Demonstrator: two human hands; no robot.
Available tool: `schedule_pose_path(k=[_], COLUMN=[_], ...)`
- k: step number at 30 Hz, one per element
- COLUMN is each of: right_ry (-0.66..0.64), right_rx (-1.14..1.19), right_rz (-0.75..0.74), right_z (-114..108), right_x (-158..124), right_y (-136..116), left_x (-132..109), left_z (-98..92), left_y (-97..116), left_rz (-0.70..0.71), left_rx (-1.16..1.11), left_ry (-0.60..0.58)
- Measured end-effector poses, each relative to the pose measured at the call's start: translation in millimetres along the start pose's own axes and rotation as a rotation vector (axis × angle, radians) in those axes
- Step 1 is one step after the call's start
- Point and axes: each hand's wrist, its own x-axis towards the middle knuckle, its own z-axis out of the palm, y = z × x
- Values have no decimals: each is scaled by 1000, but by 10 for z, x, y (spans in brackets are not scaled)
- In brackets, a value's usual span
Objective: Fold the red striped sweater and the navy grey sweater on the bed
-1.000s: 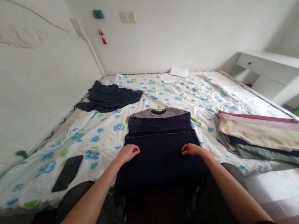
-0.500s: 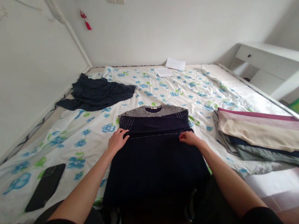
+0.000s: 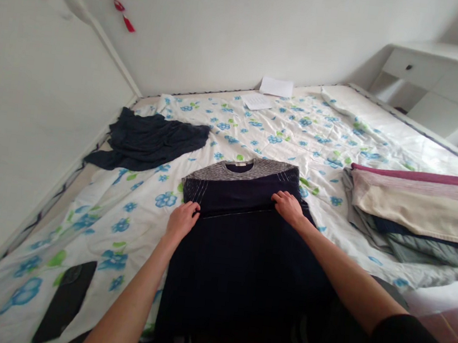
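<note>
A navy short-sleeved shirt (image 3: 238, 262) with a speckled grey yoke and round collar lies spread in front of me, its collar pointing away. A crease with a thin light line crosses it below the chest. My left hand (image 3: 182, 220) is closed on the shirt's left edge at this crease, fingertips bent onto the cloth. On the right part of the chest, just above the crease, my right hand (image 3: 287, 206) has its fingers curled together on the fabric. The fingertips' undersides are hidden. The lower hem fades into shadow near my legs.
A flowered sheet (image 3: 135, 243) covers the bed. Crumpled dark clothing (image 3: 153, 139) lies at the left back, a black phone (image 3: 66, 299) at the left front. Folded clothes (image 3: 422, 205) are stacked at right. Papers (image 3: 276, 86) lie near the wall; a white desk (image 3: 447, 82) stands beyond.
My right hand has shifted left and slightly up over the shirt, from the crease's right end onto the chest. My left hand stays at the left edge. The view has tilted down somewhat.
</note>
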Motion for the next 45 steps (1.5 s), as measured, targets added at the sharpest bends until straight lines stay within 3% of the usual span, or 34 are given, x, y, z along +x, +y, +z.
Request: schedule_pose_path(k=[5,7,11,17,23,31,33,38,45], right_ry=[80,77,-32,-67,-5,83,85,-4,-27], right_rx=[-10,-10,28,138,152,69,70,78,71], right_rz=[34,64,86,-54,-81,6,-6,-80,-39], right_z=[-58,-65,-57,-79,-27,24,9,-35,-98], right_x=[-18,-25,-8,21,6,-32,-25,-16,-12], right_y=[-46,-61,-12,192,63,-167,-143,-76,-60], left_x=[-17,-2,79,161,144,19,34,164,147], left_z=[18,43,85,104,147,99,101,97,66], left_y=[43,-6,-170,-295,-160,145,111,-108,-157], left_rz=[-21,-28,-13,58,13,-45,-34,22,90], left_rx=[50,47,-66,-296,-201,1,-13,-222,-160], left_ry=[190,216,122,65,17,199,179,0,11])
